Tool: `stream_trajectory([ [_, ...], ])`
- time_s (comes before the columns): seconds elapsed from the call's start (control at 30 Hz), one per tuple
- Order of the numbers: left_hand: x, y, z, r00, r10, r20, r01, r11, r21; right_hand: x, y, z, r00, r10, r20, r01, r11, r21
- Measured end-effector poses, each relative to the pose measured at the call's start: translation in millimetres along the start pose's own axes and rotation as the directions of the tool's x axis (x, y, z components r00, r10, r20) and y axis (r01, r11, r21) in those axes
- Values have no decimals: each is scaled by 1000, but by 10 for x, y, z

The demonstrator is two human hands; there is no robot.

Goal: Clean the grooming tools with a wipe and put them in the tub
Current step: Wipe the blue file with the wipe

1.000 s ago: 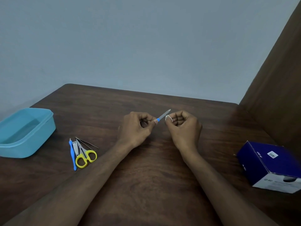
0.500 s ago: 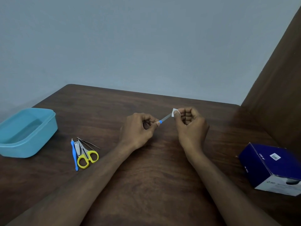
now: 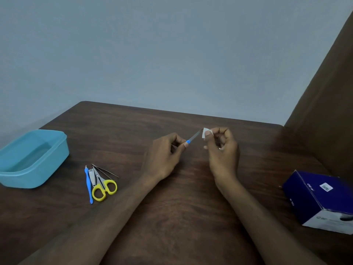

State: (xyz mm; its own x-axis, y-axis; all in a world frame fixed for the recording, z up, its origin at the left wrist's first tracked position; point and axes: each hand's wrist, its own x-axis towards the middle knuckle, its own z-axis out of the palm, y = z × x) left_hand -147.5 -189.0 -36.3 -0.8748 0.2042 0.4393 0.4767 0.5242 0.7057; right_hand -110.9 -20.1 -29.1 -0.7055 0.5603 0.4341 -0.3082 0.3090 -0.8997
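My left hand (image 3: 164,153) pinches the blue handle of a small metal nail file (image 3: 193,138), blade pointing up to the right. My right hand (image 3: 221,148) pinches a small white wipe (image 3: 206,133) at the blade's tip. On the table to the left lie yellow-handled scissors (image 3: 104,185), a nail clipper (image 3: 92,175), a blue-handled tool (image 3: 88,185) and thin tweezers (image 3: 106,171). A light blue tub (image 3: 32,159) stands at the far left, open, with nothing visible inside.
A dark blue cardboard box (image 3: 321,199) lies at the right edge of the dark wooden table (image 3: 172,217). A brown panel (image 3: 328,96) rises at the right. A grey wall stands behind the table's far edge.
My right hand slid the wipe along the file's blade from near the handle out to the tip, moving right and up. My left hand kept its hold on the handle.
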Motion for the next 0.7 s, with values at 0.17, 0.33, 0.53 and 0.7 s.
stream_trajectory([
  [0.17,-30,2,16,997,68,34,-70,995,68,-21,-20,-2,999,-54,-9,54,999,7],
  [0.33,10,-16,9,999,41,4,-41,994,-97,-11,-6,2,1000,-23,9,23,1000,22],
  [0.53,8,14,-4,1000,-4,25,9,975,-222,-12,14,-5,998,13,54,-16,999,48],
  [0.7,-16,33,-17,999,25,42,-16,976,-215,-2,11,-7,999,30,33,-32,997,67],
])
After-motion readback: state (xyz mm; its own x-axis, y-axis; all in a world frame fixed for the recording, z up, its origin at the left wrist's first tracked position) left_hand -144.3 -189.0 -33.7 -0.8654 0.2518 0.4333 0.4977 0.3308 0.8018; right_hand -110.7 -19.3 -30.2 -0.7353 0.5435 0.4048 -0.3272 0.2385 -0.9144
